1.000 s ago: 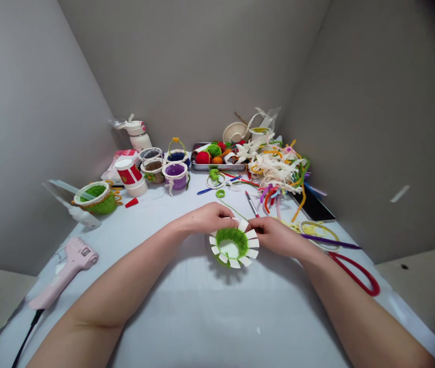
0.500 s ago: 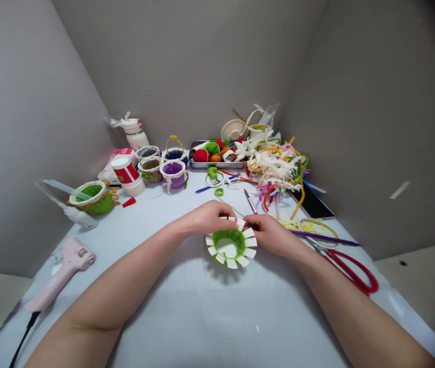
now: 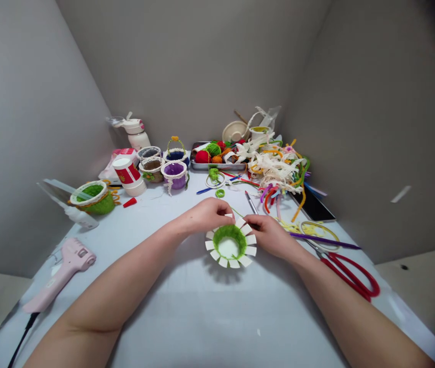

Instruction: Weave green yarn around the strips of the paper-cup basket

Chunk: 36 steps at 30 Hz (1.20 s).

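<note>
A white paper cup point(image 3: 250, 250), its wall cut into strips that flare outward, sits low over the table with green yarn point(image 3: 218, 238) woven round its inside. My left hand point(image 3: 213, 213) is closed at the cup's far left edge, fingertips bent down over the strips. At the far right edge my right hand point(image 3: 266, 234) is closed too, its fingers curled behind the strips and partly hidden. Between the hands a thin green strand point(image 3: 237, 211) runs toward the cup. Beyond them lies a small coil of green yarn point(image 3: 220, 193).
On the left are a pink glue gun point(image 3: 62, 276), a glue bottle point(image 3: 81, 217) and a green basket point(image 3: 98, 203). Small decorated baskets point(image 3: 175, 176) and a tray of yarn balls point(image 3: 202, 166) stand behind. Rightward lie tangled cords point(image 3: 279, 166), a phone point(image 3: 317, 207) and red-handled scissors point(image 3: 355, 276).
The cup has turned and tipped slightly, showing more of its white bottom. My left hand has shifted a little at the rim; my right hand stays nearly in place.
</note>
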Each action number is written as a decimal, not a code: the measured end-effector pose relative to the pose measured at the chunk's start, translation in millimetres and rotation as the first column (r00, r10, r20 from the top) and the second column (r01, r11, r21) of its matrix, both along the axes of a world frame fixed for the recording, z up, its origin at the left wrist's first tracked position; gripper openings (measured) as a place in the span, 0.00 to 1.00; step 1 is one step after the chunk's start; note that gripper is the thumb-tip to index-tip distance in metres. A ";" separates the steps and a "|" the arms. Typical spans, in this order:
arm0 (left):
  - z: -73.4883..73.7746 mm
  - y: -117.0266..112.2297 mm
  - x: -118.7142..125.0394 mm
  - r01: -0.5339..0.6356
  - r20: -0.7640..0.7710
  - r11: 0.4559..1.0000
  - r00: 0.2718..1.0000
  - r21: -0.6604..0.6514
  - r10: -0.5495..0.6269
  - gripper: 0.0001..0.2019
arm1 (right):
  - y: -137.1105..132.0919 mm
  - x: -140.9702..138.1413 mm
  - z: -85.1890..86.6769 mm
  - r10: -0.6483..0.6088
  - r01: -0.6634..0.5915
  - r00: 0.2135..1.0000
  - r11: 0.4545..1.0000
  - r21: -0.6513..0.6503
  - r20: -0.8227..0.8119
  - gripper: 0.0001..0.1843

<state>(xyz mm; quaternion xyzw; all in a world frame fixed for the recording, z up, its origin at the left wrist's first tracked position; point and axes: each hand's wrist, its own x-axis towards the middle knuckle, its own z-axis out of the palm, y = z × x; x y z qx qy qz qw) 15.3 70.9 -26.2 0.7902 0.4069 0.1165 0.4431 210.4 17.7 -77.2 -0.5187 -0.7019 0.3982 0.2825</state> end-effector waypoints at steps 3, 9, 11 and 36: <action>0.0 0.5 -0.8 0.008 -0.009 1.000 1.000 -0.008 -0.008 0.12 | 0.8 1.4 0.2 0.000 0.000 1.000 1.000 -0.014 0.003 0.11; -1.1 -2.3 1.6 0.052 0.034 0.995 0.998 -0.080 -0.049 0.14 | 2.1 1.0 -2.7 0.038 -0.037 0.999 0.999 -0.021 0.026 0.11; -1.7 -2.6 2.5 0.045 0.034 0.995 0.999 -0.086 -0.042 0.13 | 3.0 2.8 -1.4 0.033 -0.032 0.998 0.999 -0.022 0.052 0.11; -9.4 -2.0 4.4 -0.041 -0.022 0.998 0.999 0.055 0.043 0.10 | -22.8 -18.0 54.2 0.050 -0.362 0.748 0.867 0.343 0.662 0.11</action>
